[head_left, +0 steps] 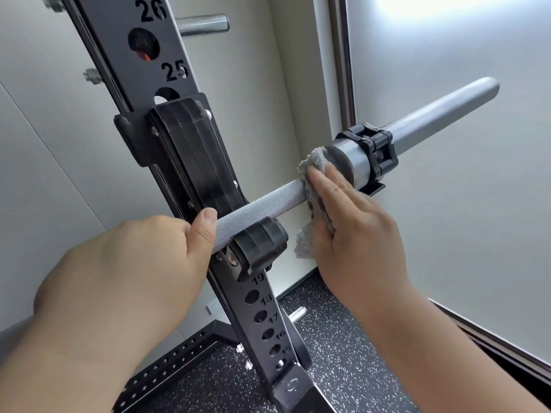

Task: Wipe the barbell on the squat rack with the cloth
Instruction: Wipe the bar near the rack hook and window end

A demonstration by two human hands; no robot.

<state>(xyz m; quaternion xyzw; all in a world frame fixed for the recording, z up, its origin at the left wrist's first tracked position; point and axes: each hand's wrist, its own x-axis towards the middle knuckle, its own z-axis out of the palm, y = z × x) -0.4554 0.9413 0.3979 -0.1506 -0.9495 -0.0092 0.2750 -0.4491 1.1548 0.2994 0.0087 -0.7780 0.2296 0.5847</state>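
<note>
Barbell [268, 201] rests in the hook [259, 242] of the rack [167, 70]. Its knurled shaft slants from lower left up to the right, where it thickens into a collar [348, 162] and then a smooth sleeve [441, 114] that points toward the frosted pane [447, 234]. A black clamp [375, 150] sits on the sleeve, tight against the collar. Our left hand [134, 263] grips the shaft just left of the hook, with the thumb [205, 222] curled over the near side, nail toward us. The other fingers pass behind the bar, out of our sight. Our right hand [351, 222] is on the far side of the hook, close to the collar, and presses the grey cloth [316, 162] onto the shaft. Its fingers lie nearly straight and close together across the cloth, tips reaching to the collar's face. We cannot tell where its thumb sits, since the palm covers it. The cloth is wrapped over the bar. One ragged edge bunches up against the collar and another hangs below the palm beside the hook. The rack's upright leans across our view, with holes numbered 26 and 25 above the hook and 19 down to 15 below it. A steel peg [202, 25] juts out behind the upright near the top. Below us lies a black speckled floor [343, 338], and pale wall [44, 144] fills the left side.
</note>
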